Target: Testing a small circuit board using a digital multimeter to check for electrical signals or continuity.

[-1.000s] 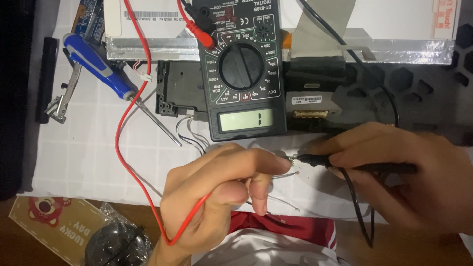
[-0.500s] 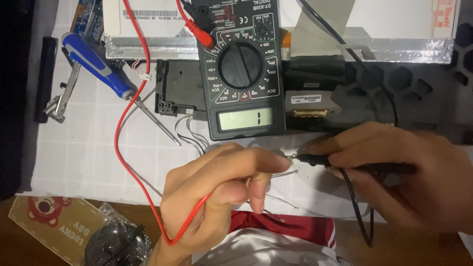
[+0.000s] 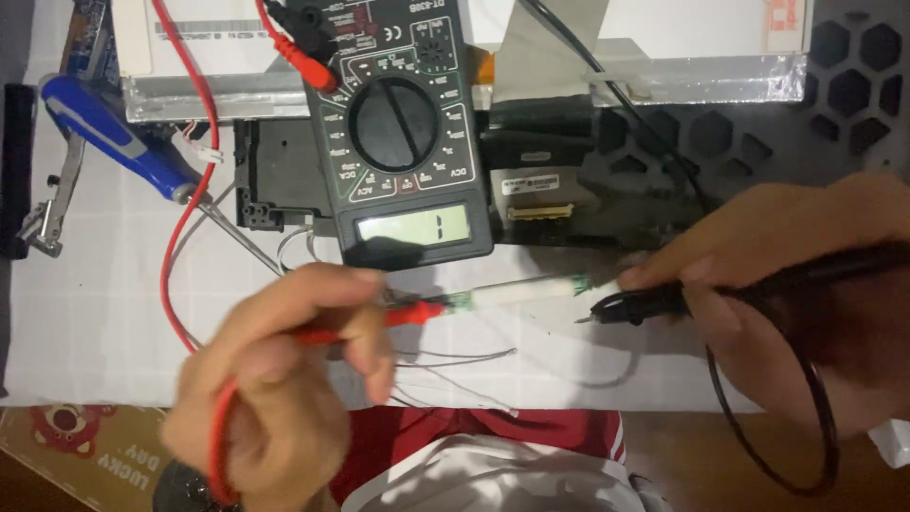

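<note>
My left hand point(image 3: 284, 379) pinches a red test probe point(image 3: 398, 315), whose tip touches the left end of a thin white tube point(image 3: 517, 292) lying on the white sheet. In my right hand point(image 3: 796, 284) is a black test probe point(image 3: 630, 306); its metal tip hangs just below the tube's right end, and my fingertips rest on that end. A black digital multimeter point(image 3: 398, 133) with a round dial and a grey display lies just behind both hands. Red lead point(image 3: 180, 190) and black lead point(image 3: 758, 427) run from it to the probes.
A blue-handled screwdriver point(image 3: 114, 133) and metal pliers point(image 3: 47, 209) lie at the left. A black circuit board point(image 3: 664, 180) and a silver-edged panel point(image 3: 569, 66) sit behind the meter. Thin loose wires point(image 3: 455, 365) cross the sheet. A cardboard box point(image 3: 85, 450) is at bottom left.
My hands have moved apart: the left with the red probe to the tube's left end, the right with the black probe to its right end. The view is closer.
</note>
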